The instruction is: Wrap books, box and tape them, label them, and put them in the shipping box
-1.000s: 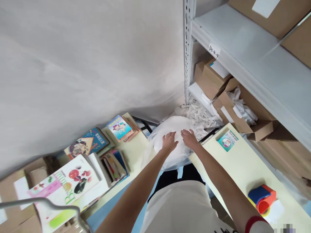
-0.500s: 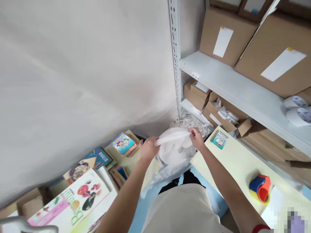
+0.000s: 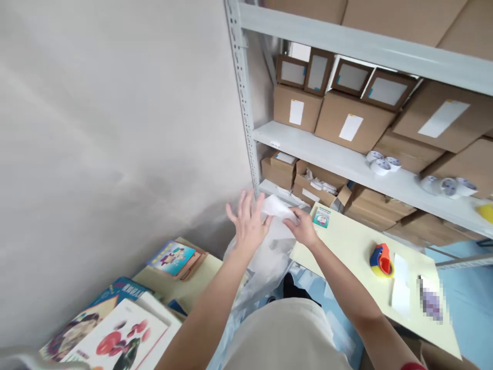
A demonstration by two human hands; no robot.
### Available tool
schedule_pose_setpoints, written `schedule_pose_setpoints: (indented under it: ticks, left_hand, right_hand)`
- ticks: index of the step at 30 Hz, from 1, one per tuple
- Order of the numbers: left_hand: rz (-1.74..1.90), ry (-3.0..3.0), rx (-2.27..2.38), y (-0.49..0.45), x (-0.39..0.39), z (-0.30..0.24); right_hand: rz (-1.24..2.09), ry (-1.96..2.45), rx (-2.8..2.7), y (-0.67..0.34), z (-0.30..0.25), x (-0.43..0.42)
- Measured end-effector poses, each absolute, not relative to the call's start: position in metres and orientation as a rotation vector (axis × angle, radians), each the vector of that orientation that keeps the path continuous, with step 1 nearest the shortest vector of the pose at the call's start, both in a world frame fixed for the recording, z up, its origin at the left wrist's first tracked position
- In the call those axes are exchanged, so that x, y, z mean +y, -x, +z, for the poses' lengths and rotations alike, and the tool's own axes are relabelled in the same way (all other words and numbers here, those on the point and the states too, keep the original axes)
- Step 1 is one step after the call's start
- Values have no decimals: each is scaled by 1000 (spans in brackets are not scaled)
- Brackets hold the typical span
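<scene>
1. The white sheet point(image 3: 276, 206) was held above the clear plastic bag point(image 3: 266, 264), between the two hands.
2. Its near right edge was pinched by the right hand point(image 3: 303, 227); the left hand point(image 3: 248, 224) was spread wide beside the other edge, thumb contact being unclear.
3. A light, even pinch at both edges seemed best, so that the thin-looking sheet would be neither creased nor torn.

White sheet point(image 3: 279, 209) (bent over); held above translucent bag point(image 3: 271, 264)
</scene>
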State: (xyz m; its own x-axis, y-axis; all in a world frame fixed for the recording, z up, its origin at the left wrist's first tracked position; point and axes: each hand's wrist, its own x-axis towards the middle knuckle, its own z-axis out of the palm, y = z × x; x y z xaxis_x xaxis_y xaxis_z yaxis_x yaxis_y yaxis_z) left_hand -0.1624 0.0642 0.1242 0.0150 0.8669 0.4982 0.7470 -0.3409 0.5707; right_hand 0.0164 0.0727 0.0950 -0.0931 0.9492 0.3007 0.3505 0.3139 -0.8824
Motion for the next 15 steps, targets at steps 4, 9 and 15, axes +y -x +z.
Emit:
schedule_pose_setpoints:
  ticks: [4, 9, 15]
  left_hand:
    - [1241, -1892, 1471, 139, 61, 94]
    - [702, -1673, 960, 113, 70, 46]
    - [499, -1481, 954, 69, 77, 15]
  right_hand:
    - [991, 1098, -987, -56, 96, 42]
    - [1040, 876, -492, -102, 98, 6]
    - [1008, 795, -224, -156, 73, -25]
